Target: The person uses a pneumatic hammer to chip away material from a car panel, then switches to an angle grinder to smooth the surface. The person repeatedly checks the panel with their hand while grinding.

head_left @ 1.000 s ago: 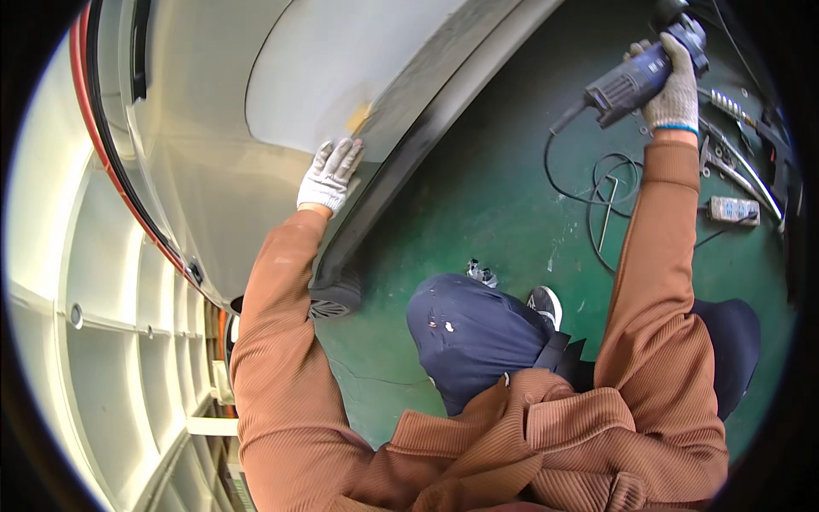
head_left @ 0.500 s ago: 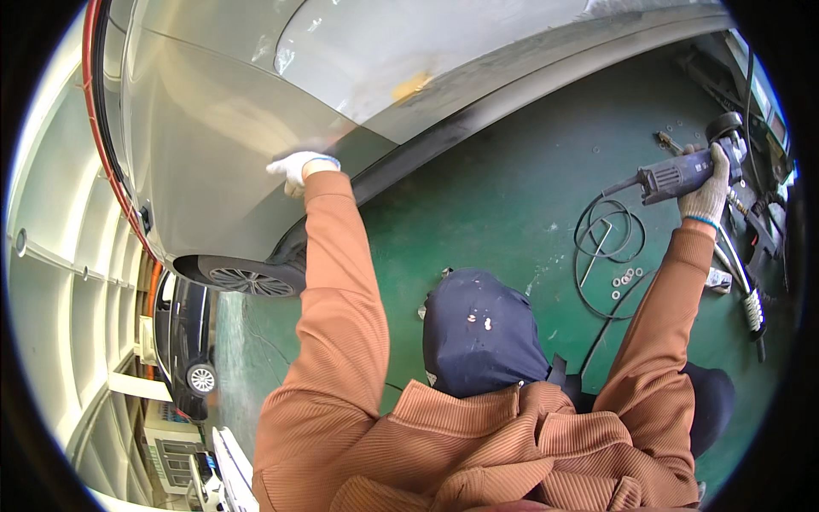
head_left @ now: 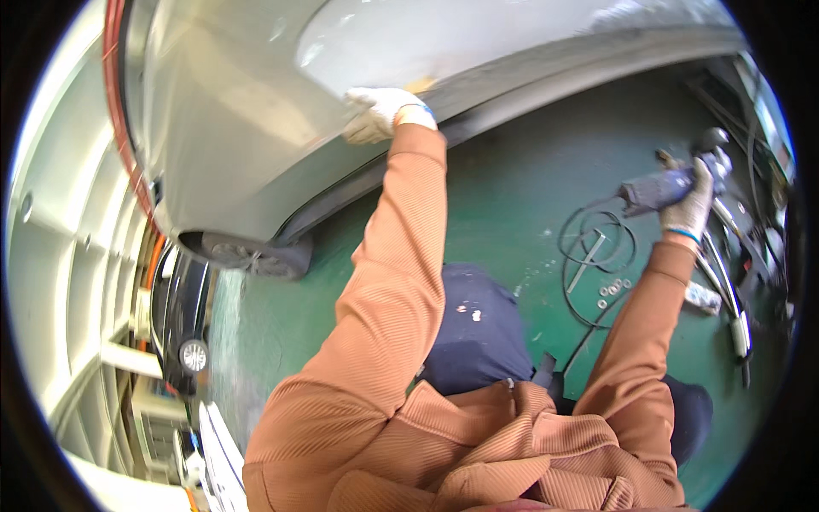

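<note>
Your left hand (head_left: 380, 113) lies open and flat on the silver car body panel (head_left: 247, 128), just above its dark lower sill. Right of the panel, over the green floor (head_left: 512, 196), your right hand (head_left: 689, 205) is closed around a corded power tool (head_left: 661, 186). Its black cable (head_left: 597, 247) loops beneath; it could snag as you swing toward the panel. Loose washers (head_left: 612, 290) lie nearby, in no container.
</note>
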Demonstrator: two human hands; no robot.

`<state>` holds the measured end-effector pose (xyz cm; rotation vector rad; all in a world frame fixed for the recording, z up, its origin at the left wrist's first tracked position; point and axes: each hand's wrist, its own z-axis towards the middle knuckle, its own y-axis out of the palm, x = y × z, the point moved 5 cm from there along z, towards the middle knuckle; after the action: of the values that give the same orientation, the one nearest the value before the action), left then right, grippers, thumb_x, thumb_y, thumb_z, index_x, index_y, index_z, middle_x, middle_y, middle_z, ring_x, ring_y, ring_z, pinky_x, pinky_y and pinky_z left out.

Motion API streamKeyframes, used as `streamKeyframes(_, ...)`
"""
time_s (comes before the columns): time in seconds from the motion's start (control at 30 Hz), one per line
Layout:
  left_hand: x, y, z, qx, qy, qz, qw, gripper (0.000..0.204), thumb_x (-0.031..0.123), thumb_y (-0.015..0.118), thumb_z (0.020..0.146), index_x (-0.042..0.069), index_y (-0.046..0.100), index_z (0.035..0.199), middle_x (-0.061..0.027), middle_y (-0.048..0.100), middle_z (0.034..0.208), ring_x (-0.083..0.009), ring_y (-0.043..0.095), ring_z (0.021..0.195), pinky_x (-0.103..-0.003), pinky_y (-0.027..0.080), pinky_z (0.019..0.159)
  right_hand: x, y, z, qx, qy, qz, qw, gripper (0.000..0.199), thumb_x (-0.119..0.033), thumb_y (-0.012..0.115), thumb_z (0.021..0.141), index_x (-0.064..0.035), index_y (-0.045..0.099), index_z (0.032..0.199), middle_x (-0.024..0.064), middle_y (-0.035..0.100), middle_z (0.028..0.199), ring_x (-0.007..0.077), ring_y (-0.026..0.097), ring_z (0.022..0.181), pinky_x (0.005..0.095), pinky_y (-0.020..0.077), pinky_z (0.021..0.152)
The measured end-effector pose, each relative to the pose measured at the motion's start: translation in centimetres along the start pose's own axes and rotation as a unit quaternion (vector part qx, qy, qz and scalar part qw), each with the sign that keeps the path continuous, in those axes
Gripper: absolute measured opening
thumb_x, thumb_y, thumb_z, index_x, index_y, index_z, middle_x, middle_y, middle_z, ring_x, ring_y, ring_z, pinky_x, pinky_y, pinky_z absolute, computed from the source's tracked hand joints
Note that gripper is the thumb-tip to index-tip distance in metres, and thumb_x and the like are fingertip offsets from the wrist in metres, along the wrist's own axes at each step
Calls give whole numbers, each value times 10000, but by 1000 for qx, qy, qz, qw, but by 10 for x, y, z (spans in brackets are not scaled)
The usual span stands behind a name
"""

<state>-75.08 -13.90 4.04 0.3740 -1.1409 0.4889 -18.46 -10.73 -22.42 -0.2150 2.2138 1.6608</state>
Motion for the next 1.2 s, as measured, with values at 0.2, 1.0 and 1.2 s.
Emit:
streamKeyframes(0.2,10,-20,-129,-185,7,-39,982,1198,716,466,1108,-226,0,1683,-546,82,1713,-599,152,1667,-598,204,1368,-11,23,-35,22,-11,70,997,570,-240,884,902,-74,540,1325,152,693,1008,320,741,869,493,640,859)
streamKeyframes(1.0,-37,-190,-266,-879,-216,-30,425,520,439,731,1093,121,650,1496,-96,711,1449,-267,645,1360,-455,465,1212,30,99,-60,-71,-86,-352,929,492,-301,878,774,-43,763,1176,133,800,1071,264,756,967,406,601,915)
streamKeyframes(1.2,-34,-188,-232,-817,-194,-38,541,556,336,818,1036,47,674,1489,-87,727,1426,-248,684,1307,-414,534,1146,131,155,-95,-196,-129,-564,792,479,-385,786,922,-29,663,1218,286,765,1133,492,735,1106,520,594,972)
